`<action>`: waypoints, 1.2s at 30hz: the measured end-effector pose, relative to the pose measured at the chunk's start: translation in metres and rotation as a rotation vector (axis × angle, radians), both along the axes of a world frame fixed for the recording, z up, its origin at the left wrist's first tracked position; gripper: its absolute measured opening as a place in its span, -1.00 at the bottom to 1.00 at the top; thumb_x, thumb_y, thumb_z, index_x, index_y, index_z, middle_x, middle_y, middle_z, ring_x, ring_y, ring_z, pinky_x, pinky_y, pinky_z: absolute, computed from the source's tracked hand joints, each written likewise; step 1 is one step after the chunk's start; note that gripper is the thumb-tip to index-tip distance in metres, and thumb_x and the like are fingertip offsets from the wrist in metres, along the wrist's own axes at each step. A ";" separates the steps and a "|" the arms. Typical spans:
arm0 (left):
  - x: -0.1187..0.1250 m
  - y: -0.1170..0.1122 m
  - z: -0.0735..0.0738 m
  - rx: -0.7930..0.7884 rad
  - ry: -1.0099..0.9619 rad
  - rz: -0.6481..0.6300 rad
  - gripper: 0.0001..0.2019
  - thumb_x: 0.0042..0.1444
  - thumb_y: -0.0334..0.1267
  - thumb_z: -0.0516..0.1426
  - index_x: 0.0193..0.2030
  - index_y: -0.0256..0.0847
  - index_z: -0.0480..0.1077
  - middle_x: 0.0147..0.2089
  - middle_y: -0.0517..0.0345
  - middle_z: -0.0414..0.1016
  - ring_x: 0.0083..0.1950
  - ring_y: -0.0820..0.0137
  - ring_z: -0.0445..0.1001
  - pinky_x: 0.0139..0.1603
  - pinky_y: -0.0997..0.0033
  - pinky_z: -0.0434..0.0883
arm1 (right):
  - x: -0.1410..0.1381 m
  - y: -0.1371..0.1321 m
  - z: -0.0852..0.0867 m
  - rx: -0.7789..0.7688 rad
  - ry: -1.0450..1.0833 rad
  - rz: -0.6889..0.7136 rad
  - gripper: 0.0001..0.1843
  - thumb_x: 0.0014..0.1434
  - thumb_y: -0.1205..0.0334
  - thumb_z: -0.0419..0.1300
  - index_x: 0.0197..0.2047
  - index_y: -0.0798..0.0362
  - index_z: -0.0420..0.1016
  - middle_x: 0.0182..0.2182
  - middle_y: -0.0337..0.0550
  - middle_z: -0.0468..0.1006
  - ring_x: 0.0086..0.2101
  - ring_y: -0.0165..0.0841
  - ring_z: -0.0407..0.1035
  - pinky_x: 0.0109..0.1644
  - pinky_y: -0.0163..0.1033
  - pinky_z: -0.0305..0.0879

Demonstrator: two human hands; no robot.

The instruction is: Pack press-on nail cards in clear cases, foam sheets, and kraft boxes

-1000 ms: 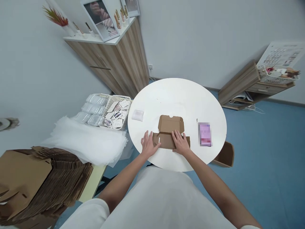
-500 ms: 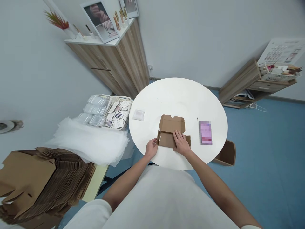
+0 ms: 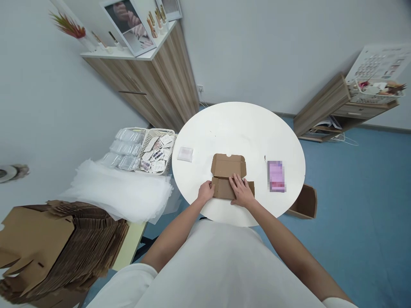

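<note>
A brown cardboard mailer box (image 3: 229, 166) lies on the round white table (image 3: 244, 124), its lid panel laid back away from me and its right side flap sticking out. My left hand (image 3: 206, 192) is closed on the box's left side wall, thumb toward the inside. Across the right part of the base rests my right hand (image 3: 241, 191), fingers stretched out and pressing on the cardboard. A small clear packet (image 3: 185, 154) lies to the left on the table. Right of the box is a blurred pink-purple object (image 3: 276, 176).
On the left stand a stack of flattened cardboard boxes (image 3: 93, 244), a pile of translucent white sheets (image 3: 125, 188), a basket of cards (image 3: 158, 154) and a basket of clear cases (image 3: 123, 147). An open brown carton (image 3: 305, 203) sits on the floor at right.
My left hand has closed onto the left side wall, where its fingers were at the outer edge. The right hand stays on the base. The whole view has shifted slightly.
</note>
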State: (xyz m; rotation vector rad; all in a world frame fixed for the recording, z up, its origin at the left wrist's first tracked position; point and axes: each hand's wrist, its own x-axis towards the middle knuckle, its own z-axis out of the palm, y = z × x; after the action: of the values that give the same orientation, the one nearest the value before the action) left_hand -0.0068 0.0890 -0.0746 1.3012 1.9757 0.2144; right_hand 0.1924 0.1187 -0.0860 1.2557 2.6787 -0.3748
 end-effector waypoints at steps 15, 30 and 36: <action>0.000 0.006 0.006 -0.047 0.249 -0.190 -0.72 0.08 -0.25 -0.08 -0.07 -0.27 0.20 -0.24 -0.07 0.44 -0.20 0.20 0.43 -0.30 0.31 0.31 | -0.003 -0.005 0.003 0.022 -0.035 0.006 0.23 -0.29 -0.07 0.29 0.28 0.11 -0.37 0.26 0.14 -0.36 0.22 -0.06 -0.52 0.18 0.18 -0.40; 0.014 0.013 0.008 0.233 0.418 -0.793 0.21 -0.43 0.13 0.23 0.28 -0.37 -0.33 0.33 -0.19 -0.32 0.32 0.06 -0.44 0.23 -0.01 -0.39 | -0.002 0.001 0.015 0.018 -0.018 0.042 0.21 -0.30 -0.04 0.31 0.28 0.10 -0.31 0.26 0.12 -0.37 0.22 -0.06 -0.47 0.19 0.13 -0.42; 0.013 0.014 -0.002 0.235 0.377 -0.738 0.21 -0.41 0.12 0.23 0.29 -0.33 -0.35 0.33 -0.16 -0.30 0.32 0.04 -0.42 0.24 -0.01 -0.32 | 0.042 -0.020 0.015 -0.038 0.296 -0.486 -0.15 -0.01 -0.08 0.06 0.26 0.08 -0.18 0.25 0.07 -0.20 0.22 -0.05 -0.31 0.17 0.13 -0.20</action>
State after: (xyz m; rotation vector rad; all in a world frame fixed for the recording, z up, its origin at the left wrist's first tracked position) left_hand 0.0063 0.1031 -0.0767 2.2591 1.6411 -0.1781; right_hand 0.2346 0.0984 -0.0709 1.9755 2.5371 -0.7183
